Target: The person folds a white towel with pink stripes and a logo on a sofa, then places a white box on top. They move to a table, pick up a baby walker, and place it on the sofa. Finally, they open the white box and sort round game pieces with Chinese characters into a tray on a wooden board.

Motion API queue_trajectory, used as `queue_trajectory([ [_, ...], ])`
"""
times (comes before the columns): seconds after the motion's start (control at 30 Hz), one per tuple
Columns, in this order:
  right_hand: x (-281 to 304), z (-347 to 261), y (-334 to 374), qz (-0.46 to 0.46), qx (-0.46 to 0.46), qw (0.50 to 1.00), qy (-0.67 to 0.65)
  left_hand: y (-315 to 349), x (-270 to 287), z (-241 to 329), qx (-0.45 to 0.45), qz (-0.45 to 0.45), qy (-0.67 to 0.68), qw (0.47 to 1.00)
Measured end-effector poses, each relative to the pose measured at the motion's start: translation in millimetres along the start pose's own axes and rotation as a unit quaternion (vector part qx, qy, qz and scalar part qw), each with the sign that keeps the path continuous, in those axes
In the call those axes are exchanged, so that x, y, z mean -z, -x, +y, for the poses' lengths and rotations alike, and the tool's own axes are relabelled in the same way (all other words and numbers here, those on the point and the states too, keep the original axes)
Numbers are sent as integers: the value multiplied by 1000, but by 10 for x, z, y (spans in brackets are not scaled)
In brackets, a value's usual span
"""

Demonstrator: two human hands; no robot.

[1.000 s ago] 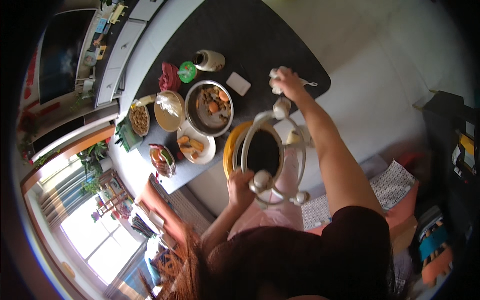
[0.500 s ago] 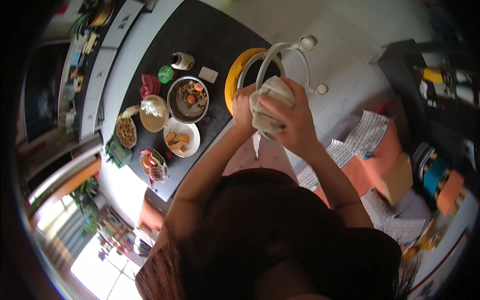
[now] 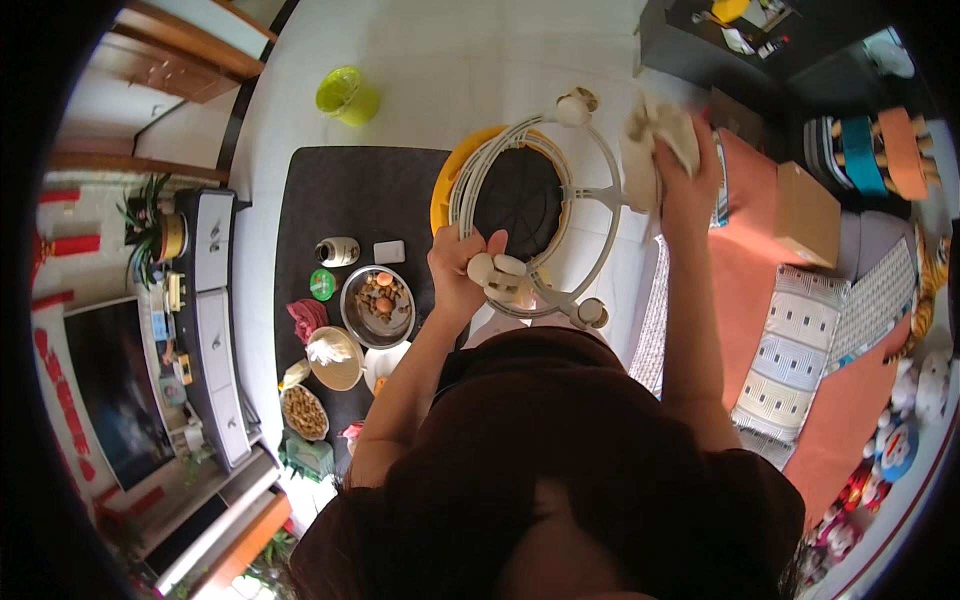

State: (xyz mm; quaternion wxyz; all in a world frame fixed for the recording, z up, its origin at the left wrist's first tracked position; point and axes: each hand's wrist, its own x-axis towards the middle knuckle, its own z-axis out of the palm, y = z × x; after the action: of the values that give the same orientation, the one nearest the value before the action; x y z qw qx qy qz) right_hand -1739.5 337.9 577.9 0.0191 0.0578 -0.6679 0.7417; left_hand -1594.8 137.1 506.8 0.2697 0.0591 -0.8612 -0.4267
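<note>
A white ring-shaped frame with wheels [image 3: 598, 194] is tilted up in front of me. My left hand [image 3: 455, 285] is closed around its near left side, beside a cluster of white wheel parts. To the right of the frame, my right hand [image 3: 690, 190] grips a beige cloth [image 3: 648, 145], which hangs loosely and is slightly blurred. The cloth is apart from most of the frame; whether its lower edge touches the wheel arm I cannot tell. Behind the frame shows a yellow round rim [image 3: 441, 190] with a dark middle, partly hidden by the rings.
On the dark table [image 3: 350, 190] at left are a steel bowl [image 3: 378, 330] with eggs, a jar [image 3: 338, 250], a white box [image 3: 389, 252], a beige bowl [image 3: 335, 372] and a dish of nuts [image 3: 304, 412]. A lime bin [image 3: 347, 97] stands beyond. An orange sofa [image 3: 750, 230] is right.
My right hand has moved away to the right with the cloth, which was bunched against the frame. The frame now faces me more fully. My view has turned, bringing the lime bin in.
</note>
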Motion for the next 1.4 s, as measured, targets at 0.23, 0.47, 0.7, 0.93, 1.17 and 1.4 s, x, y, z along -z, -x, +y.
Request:
queue_trajectory([
  [0.23, -217, 310, -343, 23, 241, 939, 243, 49, 39, 117, -48, -21, 71, 996],
  [0.47, 533, -103, -366, 45, -13, 997, -65, -16, 392, -63, 85, 2, 166, 982],
  [0.7, 448, 669, 53, -9, 30, 972, 231, -169, 453, -31, 110, 43, 199, 973],
  [0.93, 550, 685, -45, 196, -90, 960, -180, -112, 293, -337, 245, 88, 336, 905],
  [1.17, 587, -40, 1018, -84, 59, 987, 126, -341, -121, -239, 184, 61, 387, 901],
  [1.4, 616, 61, 1195, 133, 108, 881, 440, -494, -835, 5, 200, -46, 401, 892],
])
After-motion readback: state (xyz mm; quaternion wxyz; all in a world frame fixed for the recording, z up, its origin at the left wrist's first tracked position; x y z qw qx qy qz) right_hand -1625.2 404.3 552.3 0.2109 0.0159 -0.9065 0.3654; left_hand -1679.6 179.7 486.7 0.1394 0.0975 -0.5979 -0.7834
